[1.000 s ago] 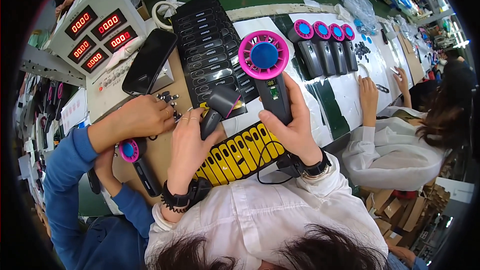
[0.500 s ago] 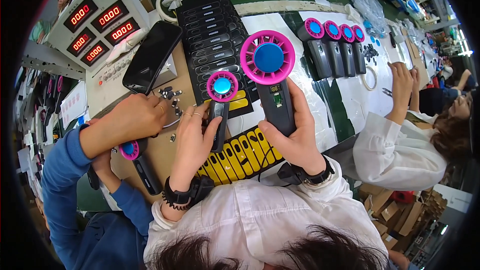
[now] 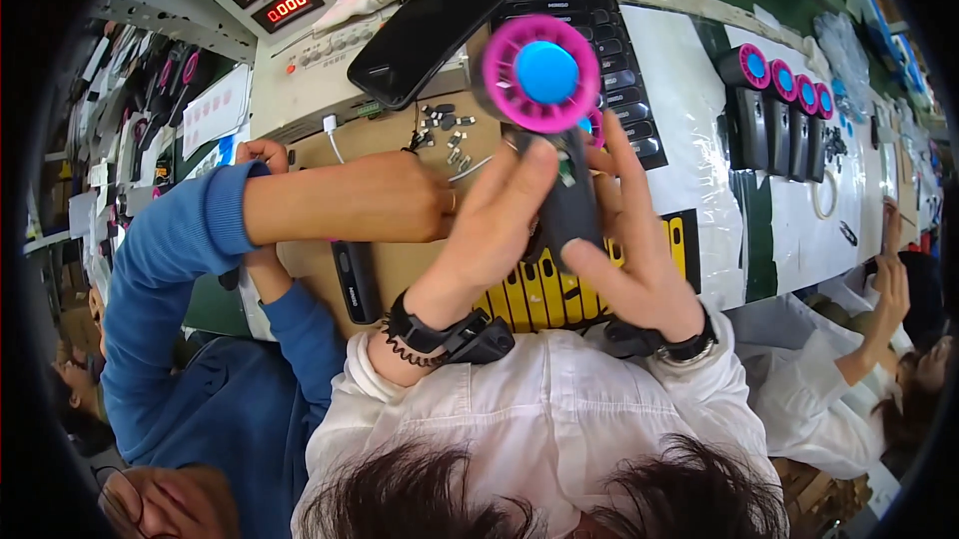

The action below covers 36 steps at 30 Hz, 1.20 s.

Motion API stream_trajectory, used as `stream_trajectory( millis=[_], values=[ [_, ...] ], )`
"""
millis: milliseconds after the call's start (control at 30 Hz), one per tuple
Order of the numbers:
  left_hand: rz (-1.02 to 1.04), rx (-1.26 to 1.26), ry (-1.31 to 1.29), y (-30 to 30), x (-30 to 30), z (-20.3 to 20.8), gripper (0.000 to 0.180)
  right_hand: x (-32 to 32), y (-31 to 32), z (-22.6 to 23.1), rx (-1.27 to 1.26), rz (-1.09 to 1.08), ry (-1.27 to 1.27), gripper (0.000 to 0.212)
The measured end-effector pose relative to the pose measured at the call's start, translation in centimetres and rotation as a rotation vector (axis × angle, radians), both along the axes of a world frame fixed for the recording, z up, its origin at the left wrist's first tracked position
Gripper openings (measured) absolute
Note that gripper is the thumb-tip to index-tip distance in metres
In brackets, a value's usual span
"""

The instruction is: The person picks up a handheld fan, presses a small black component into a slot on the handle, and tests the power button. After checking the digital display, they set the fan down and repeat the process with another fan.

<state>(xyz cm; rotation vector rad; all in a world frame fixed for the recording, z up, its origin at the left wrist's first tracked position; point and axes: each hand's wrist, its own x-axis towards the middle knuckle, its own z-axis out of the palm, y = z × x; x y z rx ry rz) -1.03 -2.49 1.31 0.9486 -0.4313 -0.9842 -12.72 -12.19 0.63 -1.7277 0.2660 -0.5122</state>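
Observation:
A handheld fan (image 3: 541,79) with a pink ring, blue centre and dark handle is raised before me. My left hand (image 3: 496,214) closes on it just under the head, thumb across the front. A small green part shows on the handle beside that thumb. My right hand (image 3: 644,254) is slightly blurred at the handle's right side, fingers stretched and apart. Its thumb lies at the handle's lower end; whether it touches, I cannot tell. Behind the raised fan, a bit of a second pink fan head (image 3: 595,126) peeks out; its handle is hidden.
A co-worker's blue-sleeved arm (image 3: 205,224) reaches in from the left, close to my left hand. Nearby are a black phone (image 3: 425,37), a meter box (image 3: 290,54), small connectors (image 3: 450,134) and yellow trays (image 3: 529,294). Several fans (image 3: 754,124) lie at the right, near another person.
My left hand has left the second fan and taken hold of the raised fan. My right hand's fingers have spread from its handle. The view has shifted, and the co-worker's arm has come nearer.

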Motion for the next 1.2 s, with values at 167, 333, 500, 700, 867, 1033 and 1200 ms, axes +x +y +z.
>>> stream_trajectory(
  millis=[167, 333, 500, 700, 867, 1033, 1200],
  values=[
    [0.104, -0.048, 0.021, 2.3, 1.4, 1.6, 0.050, 0.1, -3.8, 0.0, -0.052, 0.100, 0.173, 0.041],
    [0.115, -0.133, -0.029, 3.7, 2.9, 3.5, 0.056, 2.3, -3.7, -0.1, -0.496, 0.118, 0.092, 0.015],
    [0.249, -0.188, 0.019, 4.2, 2.6, 4.2, 0.057, 4.5, -2.2, -1.7, -0.595, 0.277, -0.022, 0.013],
    [0.370, -0.165, -0.080, 4.9, 3.2, 5.3, 0.056, 6.3, -1.6, -2.1, -0.864, 0.288, 0.131, 0.009],
    [0.400, -0.133, -0.067, 5.9, 4.2, 4.4, 0.052, 8.3, 0.4, -2.4, -1.060, 0.291, 0.287, 0.010],
    [0.306, -0.027, -0.045, 6.4, 4.8, 2.8, 0.048, 9.2, 2.4, -3.9, -1.106, 0.337, 0.396, 0.012],
    [0.250, 0.033, -0.039, 6.1, 5.0, 1.9, 0.045, 9.5, 2.6, -4.7, -1.063, 0.381, 0.433, 0.017]
  ],
)
